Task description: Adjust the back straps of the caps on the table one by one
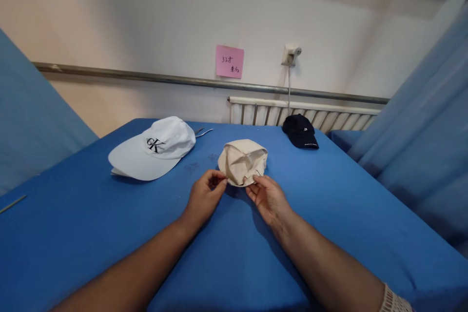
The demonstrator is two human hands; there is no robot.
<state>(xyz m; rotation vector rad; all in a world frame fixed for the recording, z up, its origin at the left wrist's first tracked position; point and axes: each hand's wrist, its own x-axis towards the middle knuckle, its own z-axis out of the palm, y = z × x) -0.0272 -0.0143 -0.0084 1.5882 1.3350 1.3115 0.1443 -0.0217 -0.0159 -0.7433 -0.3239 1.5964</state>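
A beige cap (243,156) is in the middle of the blue-covered table, its hollow inside facing me. My left hand (209,189) pinches the near left edge of the cap between thumb and fingers. On the near right edge, my right hand (267,197) grips the cap with the thumb on top and fingers underneath. A small metal clasp (258,173) shows at the cap's rim beside my right thumb. To the left lies a white cap (164,146) with black letters on its front. A dark navy cap (300,130) sits at the far right.
The blue cover (146,224) spreads over the table. Behind it are a radiator (256,112), a metal rail (164,78) and a plugged-in socket (290,56). A pink note (229,62) is on the wall. Blue curtains (431,146) hang at both sides. A thin stick (13,204) lies far left.
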